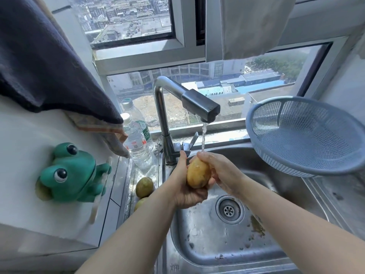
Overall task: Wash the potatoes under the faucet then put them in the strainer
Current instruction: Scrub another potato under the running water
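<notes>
Steel sink (207, 252) nearest, drain (229, 209) open to view, brown specks on the basin floor; above it the left hand (184, 188) cups the potato (198, 174) from below, fingers curled under it; right hand (222, 173) wraps its top end, fingers bent over it; two more potatoes (144, 186) on the left ledge, green frog holder (73, 175) on the wall beside them; plastic bottles (136, 143) behind; faucet (197, 103) running, stream landing on the right fingers; blue strainer (308, 135) tilted at the sink's right rim, well apart; held potato yellow-tan, wet, glossy, upright.
</notes>
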{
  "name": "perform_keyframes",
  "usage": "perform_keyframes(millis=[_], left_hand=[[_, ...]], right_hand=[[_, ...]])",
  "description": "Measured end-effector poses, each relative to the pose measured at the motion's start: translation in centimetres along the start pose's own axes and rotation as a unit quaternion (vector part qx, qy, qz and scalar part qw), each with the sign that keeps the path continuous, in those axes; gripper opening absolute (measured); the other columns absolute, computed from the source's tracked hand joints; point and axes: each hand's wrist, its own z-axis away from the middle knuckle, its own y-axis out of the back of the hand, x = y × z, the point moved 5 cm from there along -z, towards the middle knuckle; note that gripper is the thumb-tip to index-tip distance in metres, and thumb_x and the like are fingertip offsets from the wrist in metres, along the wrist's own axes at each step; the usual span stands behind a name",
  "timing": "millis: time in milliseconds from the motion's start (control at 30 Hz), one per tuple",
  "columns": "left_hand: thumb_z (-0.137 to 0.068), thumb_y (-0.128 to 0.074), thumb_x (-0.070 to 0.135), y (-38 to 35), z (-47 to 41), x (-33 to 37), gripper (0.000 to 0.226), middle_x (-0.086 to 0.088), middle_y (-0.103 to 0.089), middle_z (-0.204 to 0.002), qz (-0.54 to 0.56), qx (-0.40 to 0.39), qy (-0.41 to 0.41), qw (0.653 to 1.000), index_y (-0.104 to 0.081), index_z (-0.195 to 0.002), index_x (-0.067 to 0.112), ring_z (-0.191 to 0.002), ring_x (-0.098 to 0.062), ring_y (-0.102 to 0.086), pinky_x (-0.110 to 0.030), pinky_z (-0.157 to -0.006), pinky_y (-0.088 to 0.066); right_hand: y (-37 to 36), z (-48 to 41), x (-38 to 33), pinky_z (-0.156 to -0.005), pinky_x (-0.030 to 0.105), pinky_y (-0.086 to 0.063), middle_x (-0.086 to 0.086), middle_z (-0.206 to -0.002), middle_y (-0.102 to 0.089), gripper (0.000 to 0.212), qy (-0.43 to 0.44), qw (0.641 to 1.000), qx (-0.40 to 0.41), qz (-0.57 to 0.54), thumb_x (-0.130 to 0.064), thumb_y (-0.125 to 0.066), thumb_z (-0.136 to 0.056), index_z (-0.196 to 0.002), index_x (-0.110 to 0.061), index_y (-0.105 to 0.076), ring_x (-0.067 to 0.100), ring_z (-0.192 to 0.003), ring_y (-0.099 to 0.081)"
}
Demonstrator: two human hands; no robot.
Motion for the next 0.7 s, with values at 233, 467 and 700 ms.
perform_keyframes(millis=[233, 467, 700], left_hand=[[-0.088, -0.064, 0.038, -1.2, -0.6, 0.1, 0.045, -0.011, -0.068, -0.110, -0.124, -0.010, -0.219, 0.968, -0.054, -0.127, 0.017, -0.094, -0.020, -0.068, -0.026, -0.069, -0.054], [-0.095, -0.051, 0.045, -1.4, -0.1, 0.0, 0.031, -0.005, -0.063, -0.080, -0.235, 0.026, -0.335, 0.912, -0.060, -0.107, 0.018, -0.057, -0.013, -0.056, -0.022, -0.049, -0.041], [-0.093, -0.036, 0.056, 0.7, -0.3, -0.3, 0.049, -0.006, -0.050, -0.050, -0.134, 0.095, -0.202, 0.966, -0.058, -0.087, 0.012, -0.032, -0.009, -0.035, -0.016, -0.035, -0.025]], right_hand=[[1.3, -0.6, 0.0, -0.071, 0.032, -0.047, 0.005, -0.073, -0.058, 0.034, -0.008, 0.991, 0.133, 0.035, -0.026, -0.039, -0.100, -0.075, -0.012, -0.056, 0.018, -0.073, -0.056], [1.1, -0.6, 0.2, -0.071, 0.034, -0.048, 0.005, -0.076, -0.061, 0.028, -0.014, 0.982, 0.189, -0.016, -0.023, -0.044, -0.098, -0.078, -0.016, -0.061, 0.020, -0.079, -0.058], [0.1, 0.2, 0.5, -0.064, 0.029, -0.051, 0.010, -0.090, -0.067, 0.021, 0.028, 0.991, 0.119, 0.050, -0.029, -0.055, -0.094, -0.098, -0.010, -0.065, 0.021, -0.075, -0.062]])
